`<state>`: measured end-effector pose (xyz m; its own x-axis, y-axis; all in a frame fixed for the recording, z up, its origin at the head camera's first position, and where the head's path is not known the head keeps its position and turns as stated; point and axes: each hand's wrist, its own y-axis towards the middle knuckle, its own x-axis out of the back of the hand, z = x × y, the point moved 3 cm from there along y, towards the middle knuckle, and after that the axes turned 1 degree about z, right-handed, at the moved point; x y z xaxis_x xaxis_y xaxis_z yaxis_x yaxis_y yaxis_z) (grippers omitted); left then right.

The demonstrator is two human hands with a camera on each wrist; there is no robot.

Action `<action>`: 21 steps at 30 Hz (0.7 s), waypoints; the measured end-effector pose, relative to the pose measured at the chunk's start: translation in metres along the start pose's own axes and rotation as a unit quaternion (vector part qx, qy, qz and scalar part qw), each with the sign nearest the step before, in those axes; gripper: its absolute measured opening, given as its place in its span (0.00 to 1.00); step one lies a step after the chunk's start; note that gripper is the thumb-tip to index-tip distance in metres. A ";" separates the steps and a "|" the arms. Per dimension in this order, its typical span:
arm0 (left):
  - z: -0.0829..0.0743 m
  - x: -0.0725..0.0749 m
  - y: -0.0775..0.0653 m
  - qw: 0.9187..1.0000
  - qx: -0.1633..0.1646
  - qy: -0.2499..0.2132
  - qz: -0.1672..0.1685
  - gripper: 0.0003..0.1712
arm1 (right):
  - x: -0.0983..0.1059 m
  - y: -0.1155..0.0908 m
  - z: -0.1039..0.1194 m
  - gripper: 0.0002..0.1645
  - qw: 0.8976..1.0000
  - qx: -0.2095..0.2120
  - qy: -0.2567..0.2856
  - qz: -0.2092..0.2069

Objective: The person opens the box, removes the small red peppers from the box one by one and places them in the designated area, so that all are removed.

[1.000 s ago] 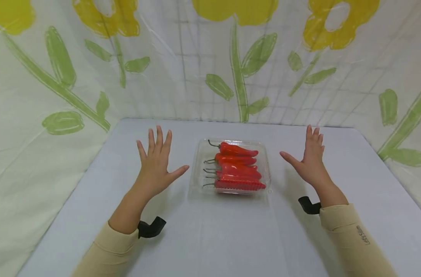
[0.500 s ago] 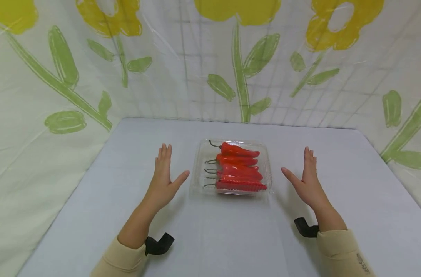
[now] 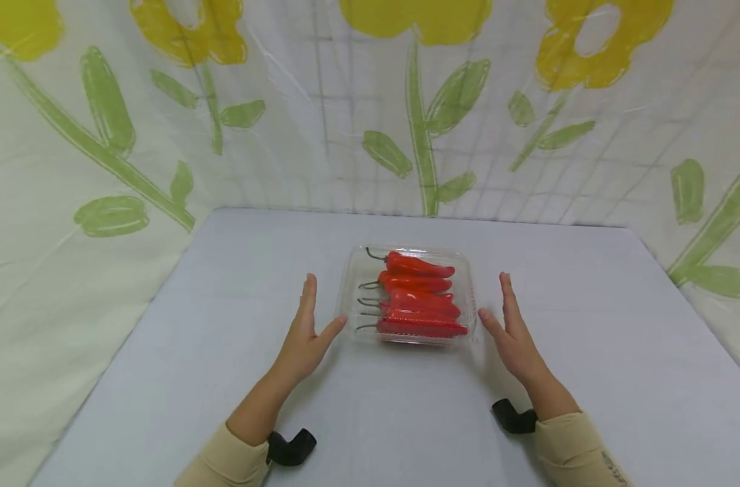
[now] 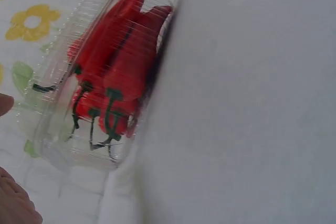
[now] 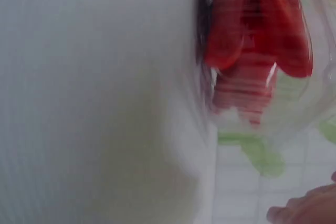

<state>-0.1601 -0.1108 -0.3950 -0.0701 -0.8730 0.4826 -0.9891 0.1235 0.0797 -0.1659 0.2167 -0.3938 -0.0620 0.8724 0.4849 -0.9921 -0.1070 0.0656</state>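
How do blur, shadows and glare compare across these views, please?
Head view: fairly sharp, soft shadows on the pale table, small glints on the clear container; left wrist view: dim, slightly soft, pale reflections across the red peppers; right wrist view: blurriest, pepper edges smeared.

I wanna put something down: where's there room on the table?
The white table is bare behind the clear rectangular plastic box of red peppers, up to the back edge, in front of the box between the beige sleeves, and outside the left hand and right hand. It's crowded at the box's left and right sides, where both hands come close.
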 end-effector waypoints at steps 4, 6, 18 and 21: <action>0.008 -0.008 0.000 0.999 -0.018 -0.033 0.019 0.47 | -0.012 0.003 -0.002 0.52 0.998 0.025 0.052 0.025; 0.011 -0.012 0.000 0.998 -0.026 -0.053 0.029 0.46 | -0.017 0.004 -0.004 0.55 0.996 0.030 0.071 0.035; 0.018 -0.025 0.000 0.992 -0.034 -0.108 0.062 0.45 | -0.028 0.003 -0.017 0.64 0.995 0.028 0.065 0.064; 0.019 -0.026 0.001 0.991 -0.042 -0.111 0.068 0.47 | -0.029 0.003 -0.019 0.64 0.995 0.031 0.059 0.070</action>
<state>-0.1618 -0.0970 -0.4237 -0.2379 -0.9270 0.2899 -0.9552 0.2774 0.1031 -0.1689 0.2005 -0.4245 -0.2158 0.8967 0.3866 -0.9644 -0.2578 0.0596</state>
